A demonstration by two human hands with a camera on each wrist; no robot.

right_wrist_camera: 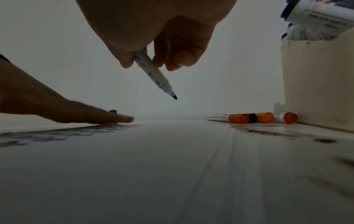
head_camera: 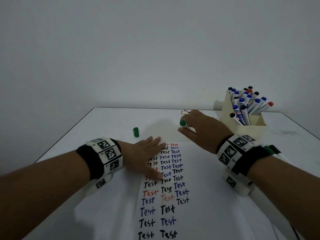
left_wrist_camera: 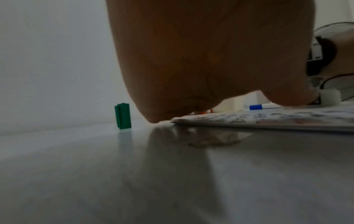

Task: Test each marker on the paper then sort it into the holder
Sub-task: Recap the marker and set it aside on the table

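Note:
My right hand grips an uncapped green marker above the far end of the paper; its tip points down and hangs clear of the sheet. The marker's green end shows above my fingers. Its green cap stands upright on the table, left of the paper, also seen as the cap in the left wrist view. My left hand lies flat with straight fingers on the paper's left side, over rows of "Test" words. The cream holder with several markers stands at the far right.
Three red-capped markers lie on the table by the holder's base. More markers lie behind my right wrist. A blue-capped marker lies beyond the paper. The white table's far edge meets a bare wall.

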